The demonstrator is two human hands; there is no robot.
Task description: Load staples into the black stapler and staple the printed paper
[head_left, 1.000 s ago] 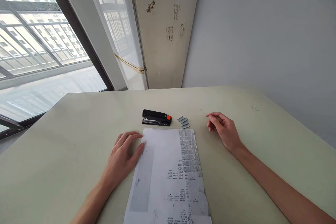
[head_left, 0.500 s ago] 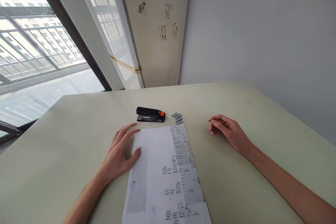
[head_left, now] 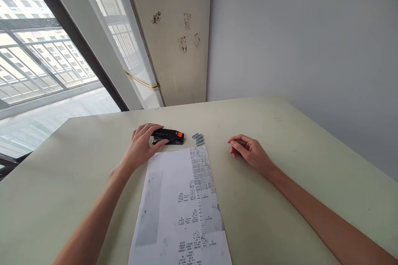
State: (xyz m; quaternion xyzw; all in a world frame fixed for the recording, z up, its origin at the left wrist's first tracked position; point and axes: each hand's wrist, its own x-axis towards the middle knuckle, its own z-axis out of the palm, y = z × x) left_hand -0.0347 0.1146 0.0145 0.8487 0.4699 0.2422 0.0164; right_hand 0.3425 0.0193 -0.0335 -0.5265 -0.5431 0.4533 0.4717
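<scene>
A black stapler [head_left: 172, 136] with an orange tip lies on the pale green table [head_left: 295, 161]. My left hand [head_left: 142, 145] has reached its left end, fingers over the top and thumb at the front edge, closing around it. Just right of the stapler lie several small grey strips of staples [head_left: 198, 138]. A printed sheet of paper [head_left: 182, 207] lies in front of me, between my arms. My right hand [head_left: 250, 153] rests on the table to the right of the sheet, fingers loosely curled, holding nothing.
The table's far edge meets a grey wall on the right and a stained beige panel [head_left: 174, 33] at the back. A large window [head_left: 37, 58] with a dark frame fills the left side.
My left hand left the paper's top left corner and moved forward onto the stapler. My right hand stayed resting on the table. The view shifted a little to the right.
</scene>
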